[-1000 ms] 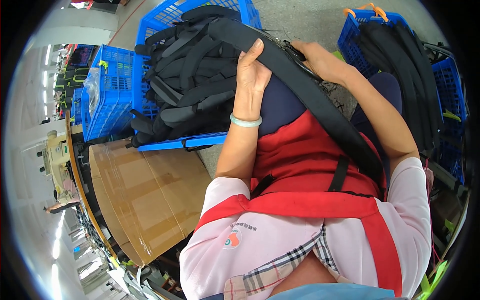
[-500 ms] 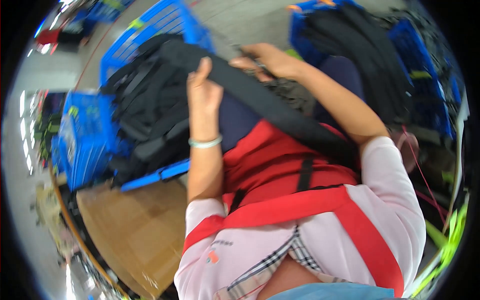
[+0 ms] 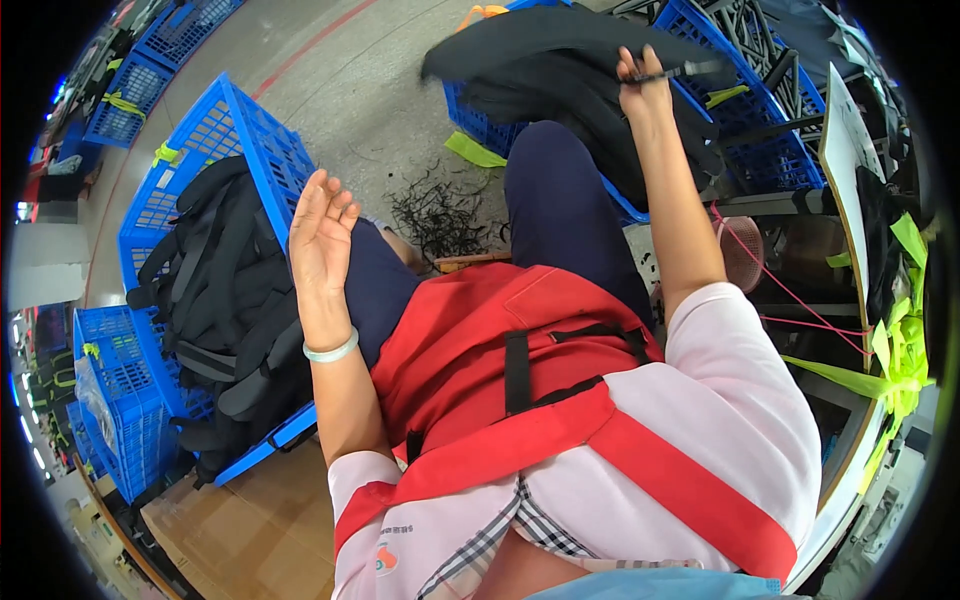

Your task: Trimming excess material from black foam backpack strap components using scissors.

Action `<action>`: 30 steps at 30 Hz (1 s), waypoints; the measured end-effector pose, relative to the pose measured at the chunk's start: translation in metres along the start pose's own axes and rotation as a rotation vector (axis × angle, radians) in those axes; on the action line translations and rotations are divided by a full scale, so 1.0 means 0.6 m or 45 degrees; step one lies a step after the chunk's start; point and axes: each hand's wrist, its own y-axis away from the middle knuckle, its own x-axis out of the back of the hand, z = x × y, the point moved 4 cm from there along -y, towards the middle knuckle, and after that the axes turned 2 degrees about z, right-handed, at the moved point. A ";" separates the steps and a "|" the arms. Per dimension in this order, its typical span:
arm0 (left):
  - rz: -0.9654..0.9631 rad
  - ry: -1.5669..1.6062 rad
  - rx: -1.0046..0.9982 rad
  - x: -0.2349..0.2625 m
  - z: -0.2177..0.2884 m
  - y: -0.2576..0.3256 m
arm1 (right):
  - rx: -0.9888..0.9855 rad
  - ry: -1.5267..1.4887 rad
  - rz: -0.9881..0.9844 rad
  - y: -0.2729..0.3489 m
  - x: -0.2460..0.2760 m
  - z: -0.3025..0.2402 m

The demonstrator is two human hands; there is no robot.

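My left hand (image 3: 323, 232) is raised beside the left crate, palm turned inward and fingers stretched out, holding nothing. Out to the far right, my right hand (image 3: 643, 84) grips a slim dark tool (image 3: 690, 70) with a thin end; its exact kind cannot be made out. A long black padded strip (image 3: 520, 45), blurred by motion, stretches over the far crate beside my right hand. Whether the fingers touch it is unclear. Under it, more black strips (image 3: 630, 150) hang over the rim of the far blue crate (image 3: 475, 122).
To my left stands a blue crate (image 3: 262, 165) heaped with black strips (image 3: 215, 270). Dark thread scraps (image 3: 445, 210) litter the floor between my legs. Cardboard (image 3: 250, 520) lies at lower left. Another blue crate (image 3: 770, 150), pink cord (image 3: 790, 280) and yellow-green straps (image 3: 905, 370) are at right.
The black strip has left my lap and swung out over the far right crate. My right hand has moved away to the right with the tool. My left hand has moved left and down.
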 end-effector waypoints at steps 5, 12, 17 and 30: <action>-0.030 -0.040 0.086 -0.015 -0.027 -0.012 | -0.112 -0.190 0.361 -0.046 0.198 0.047; -0.047 -0.014 0.072 -0.010 -0.014 0.006 | -0.352 -0.054 0.210 0.047 0.189 0.107; -0.060 -0.003 0.039 -0.006 -0.013 0.006 | -0.328 0.246 0.005 0.090 0.182 0.089; -0.100 -0.047 0.069 -0.004 -0.019 0.013 | 0.296 1.399 -0.350 0.095 0.180 0.057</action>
